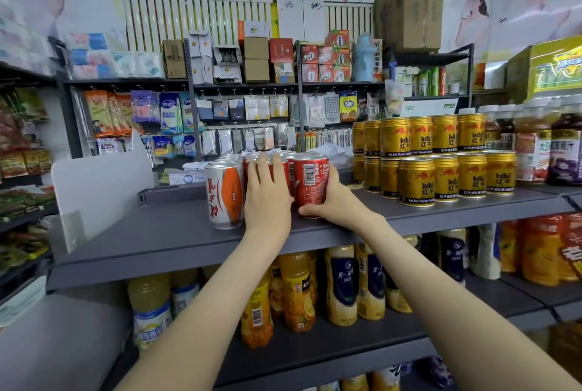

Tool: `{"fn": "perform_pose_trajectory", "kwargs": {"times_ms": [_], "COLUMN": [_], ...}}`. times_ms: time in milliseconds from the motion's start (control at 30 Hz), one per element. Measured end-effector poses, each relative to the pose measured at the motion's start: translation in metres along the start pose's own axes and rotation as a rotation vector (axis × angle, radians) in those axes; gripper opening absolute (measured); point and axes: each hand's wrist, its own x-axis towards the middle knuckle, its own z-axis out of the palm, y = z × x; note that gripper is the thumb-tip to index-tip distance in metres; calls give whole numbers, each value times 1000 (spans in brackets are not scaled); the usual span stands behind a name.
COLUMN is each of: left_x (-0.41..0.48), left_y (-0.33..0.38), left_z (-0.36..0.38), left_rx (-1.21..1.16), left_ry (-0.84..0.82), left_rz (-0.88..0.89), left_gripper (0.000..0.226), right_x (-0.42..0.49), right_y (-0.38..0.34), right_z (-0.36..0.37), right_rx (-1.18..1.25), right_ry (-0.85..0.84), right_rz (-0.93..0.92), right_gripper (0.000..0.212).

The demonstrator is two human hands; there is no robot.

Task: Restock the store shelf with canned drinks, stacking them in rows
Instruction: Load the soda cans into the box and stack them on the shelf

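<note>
both bare arms reaching up from the near edge to the dark grey metal shelf board (163, 242). left hand (267, 201) laid flat with fingers spread and straight against the near face of a cluster of red cylindrical drink cans (285, 159), palm pressed to them, nothing gripped inside it. right hand (333, 201) curled around the right and lower side of the nearest red aluminium can with a barcode panel (311, 185), thumb under its near base rim, fingers wrapped behind out of sight; can upright, base on the shelf board, touching the cluster on its left. just left of the left hand, touching the cluster, a silver-and-orange cylindrical can with red script (224, 195), upright, nearest the shelf's front edge. to the right, well apart from the red cans, gold ribbed energy-drink cans (441, 157) stacked two high in rows. farther right, bottled juices with red and purple labels (548, 151). on the shelf below, yellow and orange plastic juice bottles (296, 289) standing in rows. far behind, a dark rack of hanging packets and small cartons (252, 97). left of the shelf, a white divider panel (100, 182) standing upright.
</note>
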Motion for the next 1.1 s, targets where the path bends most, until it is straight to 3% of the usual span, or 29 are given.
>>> {"fn": "perform_pose_trajectory", "kwargs": {"times_ms": [167,300,400,533,700,900,1100], "left_x": [-19,-75,-136,-233,-349,-462,-604], "left_y": [7,8,-6,-46,-117,-244,-378], "left_z": [-10,-31,-57,-98,-154,-210,-229], "left_rx": [-61,-198,-275,-167,-3,143,208], "left_ry": [-25,18,30,-19,-148,-341,-517], "left_rz": [-18,28,-36,-133,-324,-322,-652], "left_gripper": [86,76,67,57,51,37,38], "right_x": [-20,-75,-127,-193,-262,-339,-423], "right_y": [3,-7,-18,-34,-63,-118,-153], "right_z": [8,27,61,123,216,330,489], "right_rx": [-193,-243,-119,-21,65,148,117], "right_ry": [111,379,377,144,-222,-407,-718], "right_rz": [38,-205,-345,-457,-471,-587,-553], "right_gripper": [100,77,64,51,48,37,42]}}
